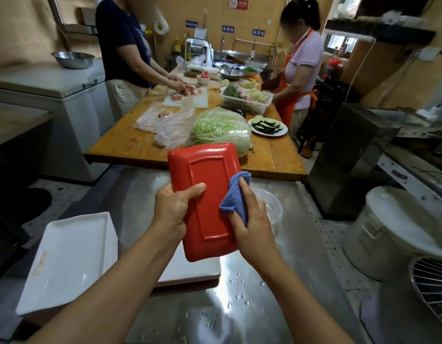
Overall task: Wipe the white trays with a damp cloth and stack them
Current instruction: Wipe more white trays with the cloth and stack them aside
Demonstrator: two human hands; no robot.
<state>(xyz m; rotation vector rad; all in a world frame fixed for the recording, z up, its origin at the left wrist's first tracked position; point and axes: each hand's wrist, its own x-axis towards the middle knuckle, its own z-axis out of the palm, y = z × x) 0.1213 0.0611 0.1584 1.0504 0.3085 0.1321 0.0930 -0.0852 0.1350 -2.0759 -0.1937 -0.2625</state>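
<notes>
Tan tiled wall (pixel 264 11); perhaps steel counter (pixel 190 319).

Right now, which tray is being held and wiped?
The tray showing its red underside, gripped by the left hand; the white stack lies untouched on the counter.

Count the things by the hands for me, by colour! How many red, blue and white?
Red: 1, the red tray gripped by the left hand.
Blue: 1, the blue cloth held in the right hand.
White: 2, the stack of white trays and the white tray underneath.
Total: 4
</notes>
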